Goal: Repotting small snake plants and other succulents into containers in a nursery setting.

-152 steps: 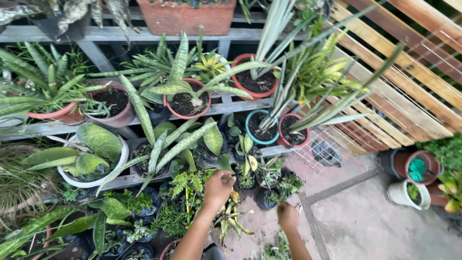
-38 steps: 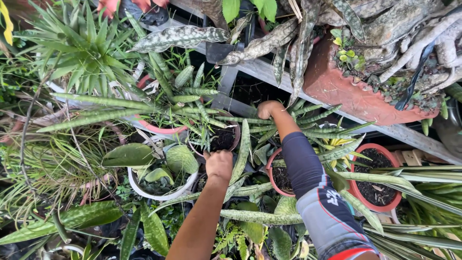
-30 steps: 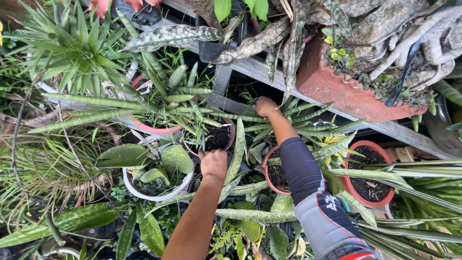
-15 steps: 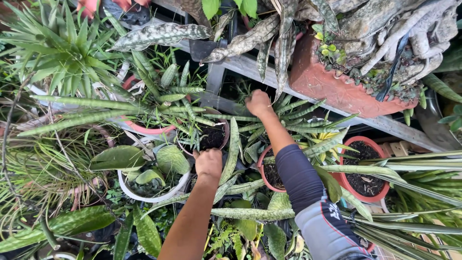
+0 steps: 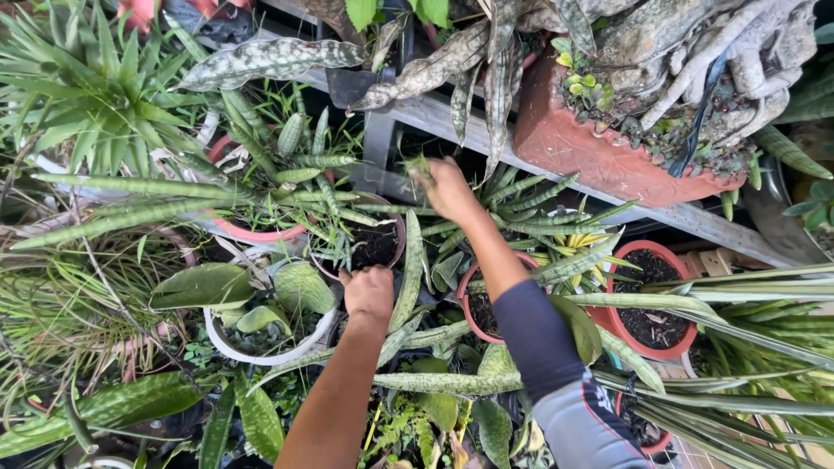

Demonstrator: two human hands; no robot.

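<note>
My left hand [image 5: 368, 292] is curled at the near rim of a small dark pot of soil [image 5: 375, 245], fingers tucked in among the mottled leaves. My right hand [image 5: 446, 188] reaches farther back, closed around the tips of long green leaves [image 5: 419, 167] under the grey shelf rail [image 5: 452, 117]. A dark sleeve with a grey cuff covers the right forearm [image 5: 539, 347], which crosses over a red pot of soil [image 5: 483, 306]. What the left fingers grip is hidden by the hand.
A white pot with broad leaves [image 5: 261, 321] sits left of my left hand. A red pot of dark soil [image 5: 651, 304] stands at the right. A terracotta trough planter [image 5: 599, 148] rests on the shelf above. Spiky green plants [image 5: 95, 87] crowd the left side.
My right hand has pushed farther up and back toward the shelf rail, and the view has shifted slightly with it. My left hand stays at the dark pot's rim.
</note>
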